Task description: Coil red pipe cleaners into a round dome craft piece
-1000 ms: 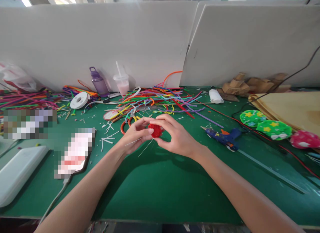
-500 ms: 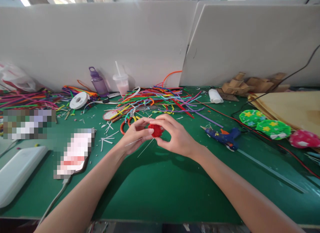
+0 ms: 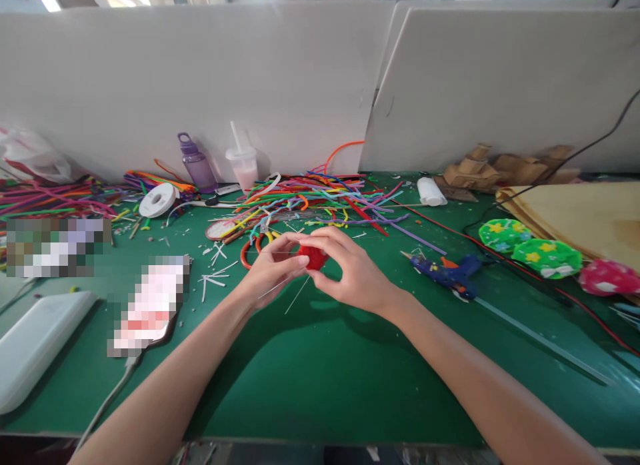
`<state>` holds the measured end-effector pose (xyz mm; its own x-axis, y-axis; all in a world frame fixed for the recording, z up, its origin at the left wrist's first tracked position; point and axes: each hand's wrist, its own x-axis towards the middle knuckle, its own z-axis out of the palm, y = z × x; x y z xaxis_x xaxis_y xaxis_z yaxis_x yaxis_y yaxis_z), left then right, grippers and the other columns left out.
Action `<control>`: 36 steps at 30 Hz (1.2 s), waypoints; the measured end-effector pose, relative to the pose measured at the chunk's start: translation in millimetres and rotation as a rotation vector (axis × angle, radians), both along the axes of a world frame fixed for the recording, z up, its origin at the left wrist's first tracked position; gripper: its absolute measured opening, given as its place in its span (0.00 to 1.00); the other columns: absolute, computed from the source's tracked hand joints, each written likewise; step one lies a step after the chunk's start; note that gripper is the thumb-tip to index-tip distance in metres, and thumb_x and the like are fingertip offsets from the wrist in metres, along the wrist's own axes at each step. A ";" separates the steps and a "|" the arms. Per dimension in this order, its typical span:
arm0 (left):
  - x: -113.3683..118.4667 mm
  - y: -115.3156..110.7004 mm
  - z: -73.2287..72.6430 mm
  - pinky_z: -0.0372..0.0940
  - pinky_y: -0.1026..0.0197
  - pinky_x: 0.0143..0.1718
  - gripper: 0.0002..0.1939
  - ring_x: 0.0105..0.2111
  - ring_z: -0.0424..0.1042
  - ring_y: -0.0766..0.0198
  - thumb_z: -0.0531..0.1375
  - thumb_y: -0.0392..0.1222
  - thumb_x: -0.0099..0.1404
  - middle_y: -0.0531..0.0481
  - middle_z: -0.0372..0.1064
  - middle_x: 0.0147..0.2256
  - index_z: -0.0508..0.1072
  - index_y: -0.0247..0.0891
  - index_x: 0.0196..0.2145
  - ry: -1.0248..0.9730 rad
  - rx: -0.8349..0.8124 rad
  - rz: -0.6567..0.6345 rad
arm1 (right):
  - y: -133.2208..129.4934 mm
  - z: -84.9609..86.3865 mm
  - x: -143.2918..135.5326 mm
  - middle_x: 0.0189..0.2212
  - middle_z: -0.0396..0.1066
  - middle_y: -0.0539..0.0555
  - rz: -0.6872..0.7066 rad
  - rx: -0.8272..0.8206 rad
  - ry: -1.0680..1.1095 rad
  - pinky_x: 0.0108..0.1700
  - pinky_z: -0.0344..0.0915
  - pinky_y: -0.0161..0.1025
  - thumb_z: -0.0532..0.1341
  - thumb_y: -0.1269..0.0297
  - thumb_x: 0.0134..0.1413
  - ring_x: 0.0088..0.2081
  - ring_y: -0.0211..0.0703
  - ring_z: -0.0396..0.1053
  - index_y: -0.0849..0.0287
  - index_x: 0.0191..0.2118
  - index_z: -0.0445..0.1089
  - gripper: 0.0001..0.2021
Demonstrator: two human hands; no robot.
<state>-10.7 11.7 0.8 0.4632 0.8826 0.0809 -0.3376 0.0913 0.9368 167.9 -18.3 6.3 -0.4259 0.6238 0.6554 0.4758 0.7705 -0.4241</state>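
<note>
A small red fuzzy piece [image 3: 313,257] is held between both hands above the green table [image 3: 320,378]. Thin stiff wires stick out of it, one downward and others to the left. My left hand [image 3: 277,268] pinches its left side, with the thumb across the front. From the right, my right hand [image 3: 350,268] grips it with thumb and fingers curled round. Fingers hide part of the piece, so its full shape is unclear. Behind my left hand, orange-handled scissors [image 3: 246,253] lie partly covered.
Colourful pipe cleaners [image 3: 320,198] are heaped at the back. A blue glue gun [image 3: 447,275] with a long glue stick lies right, near green felt pieces [image 3: 547,257]. At left lie a phone [image 3: 150,305] and a white power bank [image 3: 43,348]. A drink cup [image 3: 243,168] stands behind.
The red piece has turned slightly in my fingers, and its wires have shifted, the lower one a little to the right. Both hands stay in nearly the same place.
</note>
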 end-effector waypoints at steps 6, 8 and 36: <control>0.0 0.8 -1.6 0.69 0.69 0.31 0.15 0.33 0.74 0.67 0.70 0.35 0.49 0.51 0.73 0.38 0.75 0.39 0.37 0.001 -0.010 0.032 | -1.3 -1.3 -2.2 0.50 0.65 0.57 -0.024 0.025 0.028 0.54 0.65 0.50 0.58 0.71 0.54 0.53 0.47 0.64 0.53 0.52 0.62 0.19; -0.1 0.6 -1.3 0.69 0.69 0.30 0.15 0.32 0.73 0.67 0.70 0.35 0.49 0.51 0.74 0.36 0.75 0.39 0.36 0.011 -0.016 0.039 | -1.9 -2.0 -2.7 0.49 0.65 0.58 -0.030 0.033 0.032 0.54 0.65 0.49 0.58 0.72 0.53 0.52 0.47 0.64 0.54 0.52 0.63 0.19; -5.0 10.2 -8.5 0.72 0.66 0.32 0.15 0.34 0.78 0.61 0.71 0.39 0.49 0.48 0.78 0.36 0.77 0.37 0.36 -0.059 -0.082 -0.087 | -0.1 1.4 1.5 0.50 0.65 0.56 -0.024 -0.076 -0.051 0.51 0.68 0.49 0.60 0.71 0.51 0.51 0.47 0.65 0.51 0.54 0.61 0.23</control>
